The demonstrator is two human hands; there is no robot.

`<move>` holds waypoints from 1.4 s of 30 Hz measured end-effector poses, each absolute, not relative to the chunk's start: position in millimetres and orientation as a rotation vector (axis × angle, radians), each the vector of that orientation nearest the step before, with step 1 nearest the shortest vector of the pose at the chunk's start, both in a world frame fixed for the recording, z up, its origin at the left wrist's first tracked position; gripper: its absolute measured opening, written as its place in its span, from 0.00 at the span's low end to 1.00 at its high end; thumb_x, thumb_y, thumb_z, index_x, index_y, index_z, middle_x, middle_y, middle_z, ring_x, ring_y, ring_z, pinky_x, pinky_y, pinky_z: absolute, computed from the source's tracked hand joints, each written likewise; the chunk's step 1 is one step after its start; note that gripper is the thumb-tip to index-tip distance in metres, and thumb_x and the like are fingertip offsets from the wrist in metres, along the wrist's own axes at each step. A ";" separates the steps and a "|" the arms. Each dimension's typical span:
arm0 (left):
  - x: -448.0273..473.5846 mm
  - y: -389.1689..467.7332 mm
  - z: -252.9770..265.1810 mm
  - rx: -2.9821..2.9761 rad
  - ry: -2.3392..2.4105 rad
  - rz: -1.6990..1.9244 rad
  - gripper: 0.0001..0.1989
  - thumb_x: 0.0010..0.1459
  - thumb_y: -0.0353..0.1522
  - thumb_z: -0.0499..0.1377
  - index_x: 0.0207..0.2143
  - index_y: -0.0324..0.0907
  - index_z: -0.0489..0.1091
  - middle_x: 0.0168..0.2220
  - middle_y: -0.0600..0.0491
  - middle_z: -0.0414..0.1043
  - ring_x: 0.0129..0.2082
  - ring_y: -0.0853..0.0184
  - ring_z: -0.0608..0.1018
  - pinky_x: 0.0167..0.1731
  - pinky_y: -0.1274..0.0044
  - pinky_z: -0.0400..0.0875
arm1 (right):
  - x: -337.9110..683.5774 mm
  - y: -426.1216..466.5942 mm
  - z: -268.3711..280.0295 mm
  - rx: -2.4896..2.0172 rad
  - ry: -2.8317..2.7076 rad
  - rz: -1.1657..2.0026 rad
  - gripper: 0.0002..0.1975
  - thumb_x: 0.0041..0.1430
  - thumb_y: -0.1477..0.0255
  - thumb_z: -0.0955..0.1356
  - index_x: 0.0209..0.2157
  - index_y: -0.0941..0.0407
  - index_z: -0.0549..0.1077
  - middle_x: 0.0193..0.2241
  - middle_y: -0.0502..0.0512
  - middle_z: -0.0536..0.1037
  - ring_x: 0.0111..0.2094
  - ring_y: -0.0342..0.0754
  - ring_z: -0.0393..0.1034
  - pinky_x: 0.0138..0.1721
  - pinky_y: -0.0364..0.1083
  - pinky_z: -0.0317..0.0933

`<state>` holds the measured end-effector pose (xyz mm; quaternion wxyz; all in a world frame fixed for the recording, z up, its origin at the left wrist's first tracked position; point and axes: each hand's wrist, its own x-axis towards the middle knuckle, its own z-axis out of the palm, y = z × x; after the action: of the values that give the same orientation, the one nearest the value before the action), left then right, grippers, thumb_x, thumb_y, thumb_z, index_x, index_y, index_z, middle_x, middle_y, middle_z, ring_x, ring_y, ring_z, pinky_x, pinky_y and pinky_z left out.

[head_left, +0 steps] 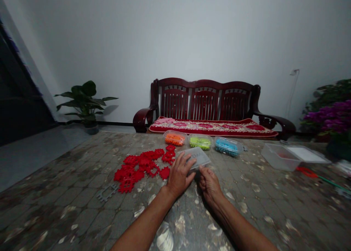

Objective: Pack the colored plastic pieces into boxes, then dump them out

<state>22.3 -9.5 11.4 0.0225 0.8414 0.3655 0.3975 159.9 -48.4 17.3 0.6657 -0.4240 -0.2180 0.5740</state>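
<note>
In the middle of the table is a translucent plastic container (pixel 199 156) with a greyish top; its contents are hidden. My left hand (pixel 180 173) lies over its left side, fingers spread across the top and thumb near the front edge. At the front right corner, my right hand (pixel 210 183) is closed, thumb and fingers pinching the container's edge. Left of my hands spreads a loose heap of red interlocking plastic pieces (pixel 142 163), some close to my left hand. A grey frame-shaped piece (pixel 107 191) lies in front of the heap.
Along the far edge stand clear tubs of orange pieces (pixel 174 138), lime-green pieces (pixel 200 142) and blue pieces (pixel 227 146). To the right are a larger clear box (pixel 279 158), a white lid (pixel 307 154) and red-orange pieces (pixel 307 171). A wooden bench (pixel 204 106) stands behind.
</note>
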 end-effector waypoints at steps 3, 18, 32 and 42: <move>24.1 -10.5 12.9 2.591 1.155 1.227 0.29 0.54 0.23 0.63 0.58 0.48 0.67 0.62 0.47 0.66 0.67 0.50 0.61 0.63 0.52 0.63 | 164.4 -49.3 16.9 -0.949 -0.489 1.344 0.33 0.24 0.54 0.83 0.22 0.55 0.63 0.12 0.38 0.65 0.11 0.31 0.52 0.09 0.32 0.46; 21.5 -10.9 12.4 2.581 1.130 1.145 0.33 0.49 0.23 0.59 0.59 0.46 0.67 0.64 0.45 0.63 0.69 0.49 0.57 0.64 0.52 0.57 | 160.9 -50.9 21.8 -0.914 -0.286 1.526 0.06 0.56 0.75 0.76 0.29 0.60 0.76 0.21 0.54 0.81 0.17 0.39 0.73 0.18 0.33 0.68; 27.8 -12.7 17.4 2.596 1.247 1.080 0.31 0.52 0.23 0.62 0.58 0.48 0.67 0.63 0.46 0.65 0.67 0.49 0.59 0.60 0.52 0.61 | 138.9 -33.7 10.2 -0.772 -0.067 1.388 0.14 0.54 0.70 0.76 0.27 0.56 0.67 0.13 0.40 0.68 0.10 0.32 0.55 0.11 0.31 0.49; 27.8 -14.4 21.9 2.575 1.245 1.082 0.31 0.51 0.22 0.63 0.57 0.49 0.68 0.62 0.47 0.65 0.66 0.48 0.60 0.61 0.52 0.61 | 135.6 -31.2 9.8 -0.792 -0.196 1.278 0.21 0.46 0.65 0.77 0.23 0.53 0.60 0.11 0.35 0.58 0.09 0.32 0.44 0.11 0.34 0.39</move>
<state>27.8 -14.4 21.9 0.0416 0.8413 0.4068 0.3535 135.6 -31.2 9.8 0.7262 -0.3591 -0.0887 0.5796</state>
